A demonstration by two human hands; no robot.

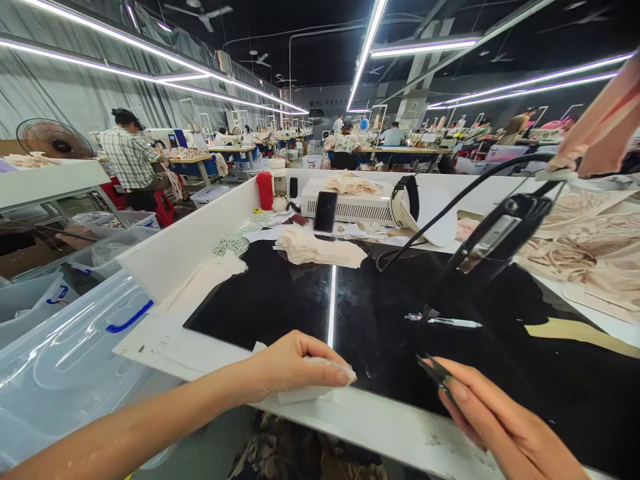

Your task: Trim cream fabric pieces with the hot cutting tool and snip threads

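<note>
My left hand [307, 363] is closed on a piece of thin white material [315, 392] at the table's front edge. Whether that piece is cloth or paper I cannot tell. In my right hand [493, 407] are dark thread snips [434, 371], their blades pointing up and left over the black sheet [280, 300]. A gap separates the snips from the white piece. Beyond my right hand a pen [453, 323] lies on the black sheet. A stack of cream fabric pieces [325, 249] lies further back, between the two hands.
A black clamp-like arm [493, 230] with a cable rises at the right, beside piled beige fabric [595, 233]. A phone [326, 212] leans on a white vented box [360, 200]. Clear plastic bins [75, 373] stand left. A person in a checked shirt [129, 157] sits beyond.
</note>
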